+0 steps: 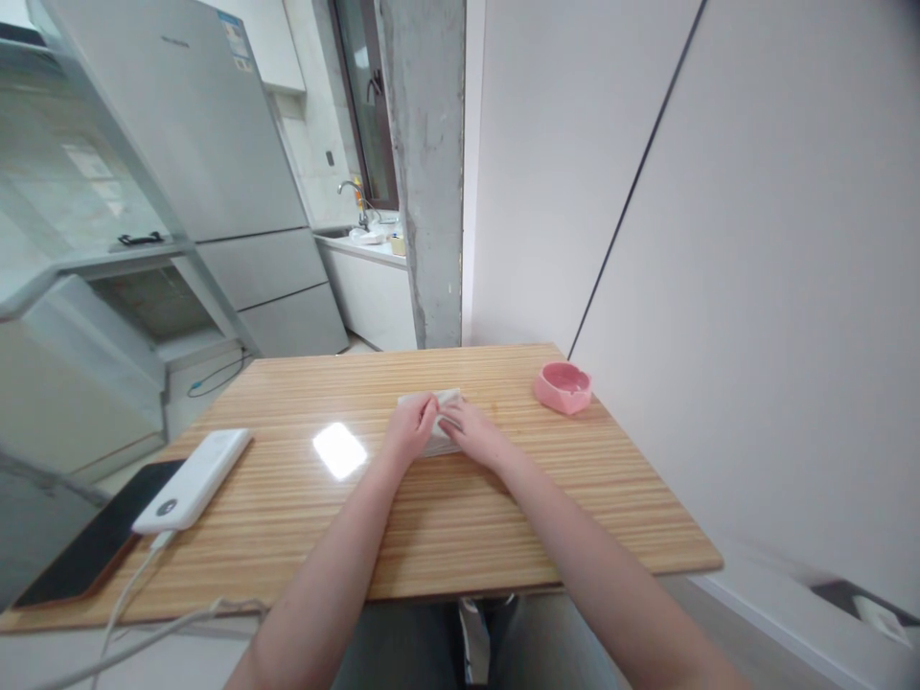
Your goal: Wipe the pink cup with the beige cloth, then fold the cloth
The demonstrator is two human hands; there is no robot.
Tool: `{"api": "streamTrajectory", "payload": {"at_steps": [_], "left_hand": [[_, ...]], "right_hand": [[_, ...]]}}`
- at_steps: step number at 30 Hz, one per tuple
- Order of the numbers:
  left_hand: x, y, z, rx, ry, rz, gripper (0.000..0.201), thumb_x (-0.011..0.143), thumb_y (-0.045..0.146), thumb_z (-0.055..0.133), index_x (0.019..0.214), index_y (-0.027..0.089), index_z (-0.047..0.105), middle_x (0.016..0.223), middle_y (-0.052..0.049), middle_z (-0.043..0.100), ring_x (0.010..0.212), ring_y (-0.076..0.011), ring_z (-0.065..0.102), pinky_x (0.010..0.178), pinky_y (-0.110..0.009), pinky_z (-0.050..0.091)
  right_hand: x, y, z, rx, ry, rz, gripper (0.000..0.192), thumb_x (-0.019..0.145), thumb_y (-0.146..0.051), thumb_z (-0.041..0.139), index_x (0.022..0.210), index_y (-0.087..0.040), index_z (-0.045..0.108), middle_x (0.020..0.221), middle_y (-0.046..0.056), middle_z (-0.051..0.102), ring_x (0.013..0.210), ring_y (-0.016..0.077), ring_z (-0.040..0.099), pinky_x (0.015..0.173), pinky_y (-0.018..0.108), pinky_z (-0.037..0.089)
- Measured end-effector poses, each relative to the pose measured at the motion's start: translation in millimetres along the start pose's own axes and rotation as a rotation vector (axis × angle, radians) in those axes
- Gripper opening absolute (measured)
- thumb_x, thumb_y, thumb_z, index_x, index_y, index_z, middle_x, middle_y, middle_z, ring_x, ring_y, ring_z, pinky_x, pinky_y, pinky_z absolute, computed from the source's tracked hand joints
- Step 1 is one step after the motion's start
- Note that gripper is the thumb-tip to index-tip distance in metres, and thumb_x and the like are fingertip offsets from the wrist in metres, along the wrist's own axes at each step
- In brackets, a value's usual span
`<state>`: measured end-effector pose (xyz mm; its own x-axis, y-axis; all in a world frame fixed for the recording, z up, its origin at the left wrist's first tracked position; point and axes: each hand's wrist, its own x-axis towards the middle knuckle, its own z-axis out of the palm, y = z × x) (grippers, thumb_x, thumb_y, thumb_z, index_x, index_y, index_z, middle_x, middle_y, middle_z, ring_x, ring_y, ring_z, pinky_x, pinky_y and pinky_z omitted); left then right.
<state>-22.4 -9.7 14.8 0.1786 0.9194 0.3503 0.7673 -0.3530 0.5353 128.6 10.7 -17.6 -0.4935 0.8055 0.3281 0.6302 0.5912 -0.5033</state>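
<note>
A small folded white cloth (440,445), perhaps a paper napkin, lies flat on the wooden table (302,537) in front of me. My left hand (415,422) rests on its left part, with the fingers curled closed around a bit of it. On the right part lies my right hand (471,429), palm down, its fingers slightly bent and apart, touching the cloth. Both hands hide much of the cloth, so its fold lines hardly show.
A pink ashtray-like dish (564,388) stands near the table's right edge. At the left lie a white power bank (194,479) with a cable (129,585) and a dark flat mat (93,537). Beyond are a fridge (194,134) and a sink counter (374,278).
</note>
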Motion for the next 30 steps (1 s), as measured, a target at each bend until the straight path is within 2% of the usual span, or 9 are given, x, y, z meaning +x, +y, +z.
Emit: {"api": "streamTrajectory", "payload": {"at_steps": [3, 6, 11, 16, 19, 22, 24, 26, 30], "left_hand": [[1.3, -6.7, -1.2, 0.024, -0.002, -0.007, 0.034, 0.090, 0.034, 0.028, 0.072, 0.019, 0.052, 0.066, -0.002, 0.056, 0.066, -0.0146, 0.051, 0.062, -0.026, 0.035], [0.3, -7.1, 5.9, 0.027, -0.104, 0.052, 0.033, 0.090, 0.035, 0.030, 0.069, 0.019, 0.052, 0.067, -0.003, 0.057, 0.064, -0.0146, 0.050, 0.061, -0.026, 0.033], [-2.0, -2.8, 21.2, -0.007, -0.254, 0.103, 0.032, 0.088, 0.034, 0.035, 0.067, 0.019, 0.052, 0.067, -0.003, 0.058, 0.064, -0.0149, 0.050, 0.059, -0.026, 0.033], [-1.6, -5.6, 27.3, -0.044, -0.267, 0.123, 0.029, 0.087, 0.031, 0.036, 0.069, 0.018, 0.054, 0.070, -0.003, 0.060, 0.066, -0.0151, 0.052, 0.060, -0.026, 0.035], [-1.7, -8.5, 28.4, -0.057, -0.270, 0.115, 0.025, 0.086, 0.030, 0.038, 0.071, 0.018, 0.055, 0.071, -0.003, 0.061, 0.067, -0.0149, 0.053, 0.061, -0.026, 0.036], [-2.1, -11.2, 30.1, -0.076, -0.286, 0.093, 0.020, 0.083, 0.028, 0.042, 0.075, 0.018, 0.058, 0.072, -0.003, 0.062, 0.066, -0.0146, 0.053, 0.059, -0.025, 0.037], [-2.0, -12.6, 31.6, -0.077, -0.301, 0.083, 0.018, 0.081, 0.026, 0.045, 0.078, 0.018, 0.059, 0.071, -0.002, 0.062, 0.064, -0.0146, 0.054, 0.058, -0.025, 0.039], [-1.3, -13.6, 33.1, -0.057, -0.312, 0.066, 0.015, 0.078, 0.024, 0.048, 0.081, 0.017, 0.061, 0.073, -0.003, 0.064, 0.066, -0.0158, 0.056, 0.061, -0.026, 0.042], [0.4, -14.7, 33.4, 0.014, -0.287, -0.045, 0.024, 0.073, 0.013, 0.051, 0.093, 0.014, 0.064, 0.089, -0.011, 0.067, 0.085, -0.0210, 0.061, 0.077, -0.031, 0.046]], "right_hand": [[-16.4, -20.6, -3.2, -0.232, -0.043, 0.181, 0.043, 0.088, -0.050, 0.038, 0.099, -0.017, 0.064, 0.106, 0.014, 0.060, 0.105, 0.0266, 0.051, 0.090, 0.041, 0.038], [-44.7, -16.7, -19.4, -0.416, 0.001, 0.453, 0.051, 0.081, -0.058, 0.045, 0.100, -0.014, 0.063, 0.109, 0.020, 0.056, 0.106, 0.0336, 0.048, 0.087, 0.045, 0.038], [-110.1, 42.7, -72.6, -0.573, -0.026, 0.735, 0.054, 0.081, -0.052, 0.049, 0.122, -0.018, 0.050, 0.115, 0.018, 0.052, 0.106, 0.0328, 0.049, 0.084, 0.045, 0.040], [-147.7, 81.5, -110.3, -0.640, -0.043, 0.893, 0.052, 0.082, -0.052, 0.046, 0.126, -0.024, 0.050, 0.115, 0.016, 0.051, 0.107, 0.0333, 0.050, 0.084, 0.048, 0.039], [-135.4, 68.3, -111.8, -0.660, 0.012, 0.789, 0.044, 0.082, -0.044, 0.049, 0.118, -0.020, 0.056, 0.114, 0.017, 0.053, 0.106, 0.0341, 0.050, 0.090, 0.050, 0.035], [-98.9, 34.7, -96.0, -0.514, 0.114, 0.508, 0.032, 0.084, -0.033, 0.046, 0.110, -0.019, 0.059, 0.117, 0.014, 0.053, 0.111, 0.0281, 0.048, 0.097, 0.043, 0.033], [-67.5, 9.5, -75.6, -0.265, 0.051, 0.309, 0.034, 0.084, -0.025, 0.044, 0.115, -0.018, 0.056, 0.115, 0.011, 0.056, 0.108, 0.0212, 0.051, 0.096, 0.033, 0.037], [-36.6, -11.1, -49.1, -0.067, 0.012, 0.212, 0.042, 0.081, -0.015, 0.042, 0.122, -0.017, 0.050, 0.117, 0.009, 0.056, 0.107, 0.0171, 0.052, 0.095, 0.028, 0.038], [5.4, -24.4, 6.2, 0.089, -0.009, 0.039, 0.051, 0.072, -0.002, 0.039, 0.118, -0.017, 0.053, 0.120, 0.008, 0.055, 0.112, 0.0158, 0.049, 0.098, 0.028, 0.036]]}}
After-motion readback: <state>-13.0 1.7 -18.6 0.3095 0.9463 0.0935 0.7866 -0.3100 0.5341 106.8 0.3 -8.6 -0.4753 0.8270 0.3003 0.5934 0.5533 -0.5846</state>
